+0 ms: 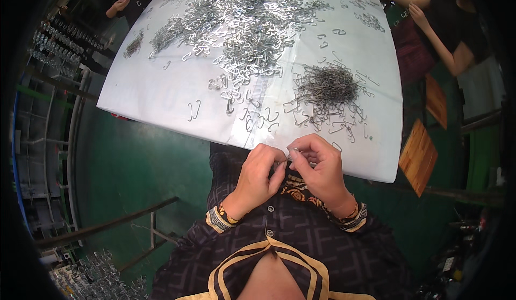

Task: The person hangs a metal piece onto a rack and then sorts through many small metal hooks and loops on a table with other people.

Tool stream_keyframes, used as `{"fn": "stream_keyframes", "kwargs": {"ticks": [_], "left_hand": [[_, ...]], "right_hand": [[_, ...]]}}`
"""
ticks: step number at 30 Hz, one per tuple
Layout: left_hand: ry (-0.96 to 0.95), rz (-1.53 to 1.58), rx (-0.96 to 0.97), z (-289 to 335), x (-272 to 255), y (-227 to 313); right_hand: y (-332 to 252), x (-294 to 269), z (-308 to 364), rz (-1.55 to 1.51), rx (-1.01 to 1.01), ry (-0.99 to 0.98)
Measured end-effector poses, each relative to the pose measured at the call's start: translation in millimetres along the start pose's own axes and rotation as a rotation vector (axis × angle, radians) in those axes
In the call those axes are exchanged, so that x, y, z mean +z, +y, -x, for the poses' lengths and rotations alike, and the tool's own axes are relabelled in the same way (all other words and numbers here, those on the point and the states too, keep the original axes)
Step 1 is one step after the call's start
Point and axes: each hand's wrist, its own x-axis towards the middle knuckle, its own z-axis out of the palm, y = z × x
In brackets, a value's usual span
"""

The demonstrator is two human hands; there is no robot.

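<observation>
My left hand and my right hand meet at the near edge of the white table, fingertips almost touching. Both are closed in a pinch. A small shiny metal piece shows at the right fingertips; most of it is covered by the fingers. What the left fingers pinch is hidden. Beyond my hands lies a dark heap of bent wire pieces, with loose ones spread around it. A large, brighter pile of silver metal hooks, shaped like carabiner bodies, covers the middle and far part of the table.
Two people work at the table's far left and far right, each with small metal pieces in their hands. Wooden stools stand to the right. A metal rail frame and racks of hanging metal parts are on the left.
</observation>
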Motion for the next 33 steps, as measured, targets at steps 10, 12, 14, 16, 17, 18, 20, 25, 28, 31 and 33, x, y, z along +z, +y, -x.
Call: {"fn": "stream_keyframes", "kwargs": {"ticks": [10,12,14,16,17,18,20,25,28,31,33], "left_hand": [[-0.019,-0.012,-0.013,-1.6,-1.0,2.5],[-0.017,-0.009,-0.004,-1.7,-2.0,3.2],[-0.044,0.005,-0.002,-3.5,-4.8,4.6],[-0.100,0.034,-0.007,-7.8,-13.2,5.9],[-0.130,0.075,-0.025,-11.0,-16.9,4.4],[-0.160,0.118,-0.043,-16.4,-20.8,1.4],[-0.204,0.183,-0.177,-25.3,-27.1,-9.8],[-0.124,-0.346,0.023,-57.9,17.0,-76.5],[-0.219,-0.589,0.096,-76.0,50.6,-87.9],[-0.320,-0.781,0.093,-85.7,68.1,-87.2],[-0.366,-0.853,0.080,-87.2,72.5,-84.9]], "right_hand": [[0.2,-4.1,-5.4,-0.225,0.126,0.008],[-3.5,-3.2,-5.6,-0.233,0.127,0.018],[-5.0,-3.1,-5.1,-0.209,0.108,0.018],[-5.4,-4.2,-2.1,-0.154,0.070,0.009],[-3.3,-4.2,-1.1,-0.123,0.022,0.017],[0.0,-4.3,-0.1,-0.092,-0.027,0.026],[1.1,-5.2,0.7,-0.031,-0.101,0.035],[-7.5,-2.2,4.4,0.085,-0.175,0.026],[-9.7,-2.0,7.4,0.077,-0.178,0.036],[-11.6,-2.2,8.1,0.083,-0.186,0.043],[-12.0,-1.5,8.6,0.070,-0.173,0.030]]}}
